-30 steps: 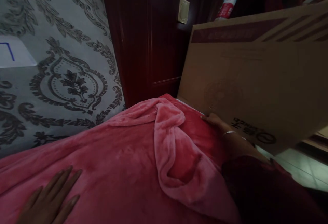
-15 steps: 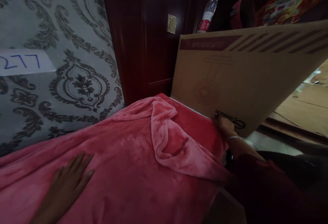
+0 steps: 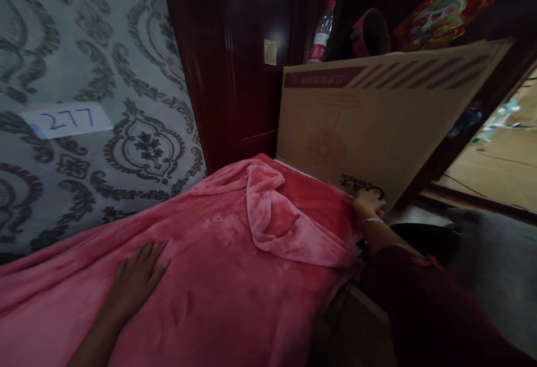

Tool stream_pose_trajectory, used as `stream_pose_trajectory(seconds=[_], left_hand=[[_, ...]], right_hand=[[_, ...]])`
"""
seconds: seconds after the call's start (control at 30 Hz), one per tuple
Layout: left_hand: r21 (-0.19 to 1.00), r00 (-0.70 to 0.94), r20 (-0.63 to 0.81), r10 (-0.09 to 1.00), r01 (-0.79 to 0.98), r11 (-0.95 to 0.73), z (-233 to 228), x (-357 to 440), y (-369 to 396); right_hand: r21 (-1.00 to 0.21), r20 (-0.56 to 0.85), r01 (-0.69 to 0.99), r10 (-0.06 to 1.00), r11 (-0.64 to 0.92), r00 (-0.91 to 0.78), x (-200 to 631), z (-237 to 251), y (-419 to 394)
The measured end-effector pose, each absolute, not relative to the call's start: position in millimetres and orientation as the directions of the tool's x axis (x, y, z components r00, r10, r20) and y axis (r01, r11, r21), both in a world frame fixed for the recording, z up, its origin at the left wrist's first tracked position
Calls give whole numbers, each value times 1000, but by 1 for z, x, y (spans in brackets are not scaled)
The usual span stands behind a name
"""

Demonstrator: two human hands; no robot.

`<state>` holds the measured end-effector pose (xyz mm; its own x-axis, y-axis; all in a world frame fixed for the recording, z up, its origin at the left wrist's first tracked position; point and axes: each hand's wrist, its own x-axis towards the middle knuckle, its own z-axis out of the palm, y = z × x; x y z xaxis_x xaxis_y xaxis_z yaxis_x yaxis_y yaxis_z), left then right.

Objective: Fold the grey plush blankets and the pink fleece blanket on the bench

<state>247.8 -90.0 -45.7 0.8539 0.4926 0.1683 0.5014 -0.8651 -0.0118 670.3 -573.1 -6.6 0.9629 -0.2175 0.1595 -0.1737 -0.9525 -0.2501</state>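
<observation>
A pink plush blanket (image 3: 210, 277) covers the bed in front of me, with a loose folded ridge running across its far right part. Beyond that fold shows a brighter red stretch of cloth (image 3: 310, 188). My left hand (image 3: 140, 277) lies flat on the blanket, fingers stretched out. At the far right corner of the bed, beside the cardboard box, my right hand (image 3: 369, 203) has its fingers curled on the edge of the blanket, and a bit of red shows by it. Its fingertips are partly hidden.
A large cardboard box (image 3: 377, 126) stands upright at the bed's far end. Behind its top edge are a plastic bottle (image 3: 321, 34), a red band-like loop (image 3: 371, 31) and a red decorated packet (image 3: 444, 12). Patterned wall (image 3: 146, 149) borders the left; a grey cushion-like shape (image 3: 499, 266) is at right.
My view has turned a little to the right. The right hand stays at the far corner, its wrist turned somewhat; the left hand still rests flat on the blanket.
</observation>
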Motion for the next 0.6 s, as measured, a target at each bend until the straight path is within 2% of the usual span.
stream_pose_trajectory(seconds=[0.07, 0.1, 0.17, 0.23, 0.37, 0.47, 0.53, 0.6], left_hand=[[-5, 851, 159, 501, 508, -861, -44, 248, -93], [-1, 848, 163, 505, 512, -859, -43, 247, -94], [-1, 841, 163, 515, 522, -853, -41, 247, -98], [-4, 838, 137, 528, 533, -846, -35, 245, -105], [5, 832, 14, 554, 554, -832, -12, 240, -127], [28, 841, -3, 541, 541, -840, 6, 231, -150], [21, 856, 3, 517, 517, -856, 12, 220, -168], [2, 870, -13, 492, 492, -871, 12, 204, -183]], right_hand=[[-295, 158, -66, -117, -953, 980, 660, 6, -557], [-321, 157, 41, -10, -946, 988, 653, 11, -544], [-376, 152, 305, 266, -875, 952, 632, 21, -513], [-424, 150, 526, 515, -737, 844, 600, 23, -478], [-435, 204, 791, 808, -430, 552, 510, 4, -424], [-409, 211, 845, 865, -345, 455, 460, -17, -409], [-442, 240, 806, 814, -393, 529, 456, -16, -409], [-488, 303, 742, 709, -459, 637, 481, 4, -416]])
